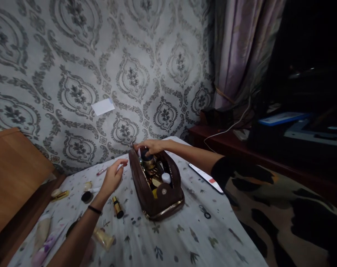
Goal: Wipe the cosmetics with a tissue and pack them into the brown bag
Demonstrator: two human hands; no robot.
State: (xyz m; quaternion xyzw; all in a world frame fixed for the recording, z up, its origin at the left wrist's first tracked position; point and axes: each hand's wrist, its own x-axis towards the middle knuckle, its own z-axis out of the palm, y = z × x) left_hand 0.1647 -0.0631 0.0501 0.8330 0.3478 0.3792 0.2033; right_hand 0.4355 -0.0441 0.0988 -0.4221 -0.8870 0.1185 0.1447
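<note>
A brown makeup bag (139, 185) stands unzipped on the patterned cloth, packed with cosmetics. My right hand (154, 146) reaches over its far end, fingers bent downward and thumb apart. Beneath those fingers are a pale slim item (139, 152) and a dark-lidded round jar (147, 155); I see no firm hold on either. A white cap (166, 178) shows in the near part of the bag. My left hand (114, 176) hovers beside the bag's left side, fingers stretched and holding nothing. A gold and black tube (117, 207) lies below it.
Left on the cloth are a pink slim tube (102, 171), a black round lid (87, 197), a beige tube (104, 238), a purple-white tube (49, 244) and a yellow hair clip (60, 195). A phone (206, 178) lies right of the bag. The papered wall rises behind.
</note>
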